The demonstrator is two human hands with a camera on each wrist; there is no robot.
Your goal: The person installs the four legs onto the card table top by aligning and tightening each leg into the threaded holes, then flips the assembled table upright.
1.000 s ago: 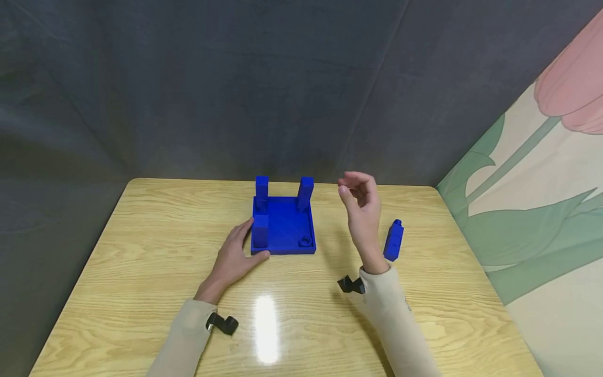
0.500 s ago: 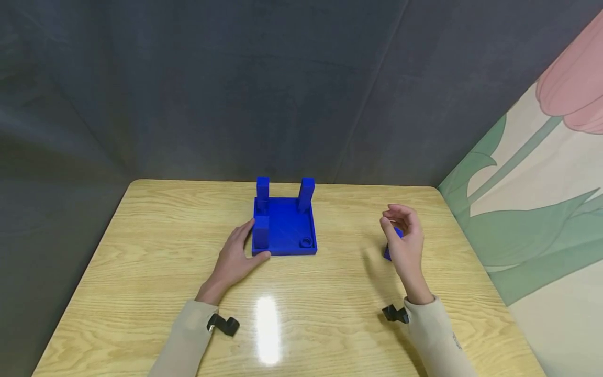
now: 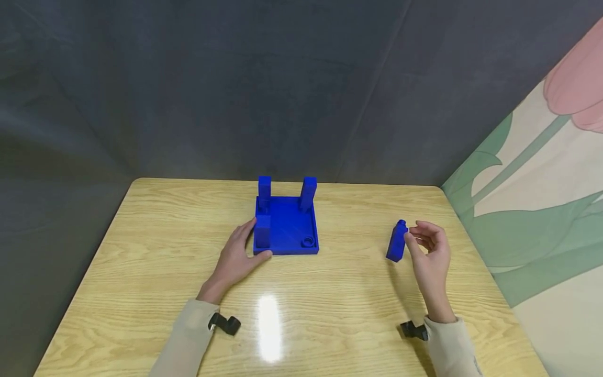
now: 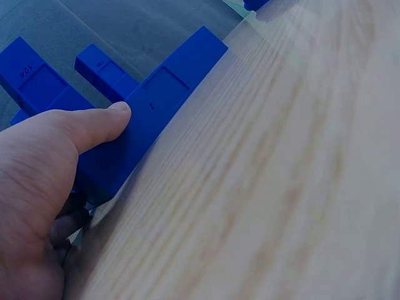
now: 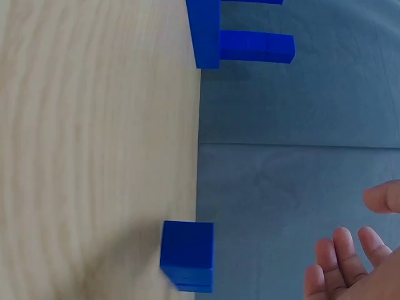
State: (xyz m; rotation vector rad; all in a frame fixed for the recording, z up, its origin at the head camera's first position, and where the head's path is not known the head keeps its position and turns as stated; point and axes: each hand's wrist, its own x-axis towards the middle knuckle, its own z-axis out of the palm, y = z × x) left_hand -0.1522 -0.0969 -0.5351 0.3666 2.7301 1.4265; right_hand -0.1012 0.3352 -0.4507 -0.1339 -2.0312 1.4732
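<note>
On the wooden worktop (image 3: 141, 272), in the head view, a blue base plate (image 3: 287, 230) carries three upright posts, two at its far corners and one at its near left corner, with a round socket at the near right corner. The left hand (image 3: 235, 259) rests against the plate's near left corner, fingers straight along the side and thumb on the front edge. Well to the right of the plate, a loose blue block (image 3: 397, 241) stands tilted, and the right hand (image 3: 431, 251) hovers just beside it, fingers loosely spread and holding nothing.

In the left wrist view, the thumb (image 4: 94, 125) presses the plate's edge (image 4: 156, 112).

In the right wrist view, the block (image 5: 186, 255) stands apart from the relaxed fingertips (image 5: 340, 259). A careless brush could likely topple the leaning block, and a slack left hand could let the plate slide.
</note>
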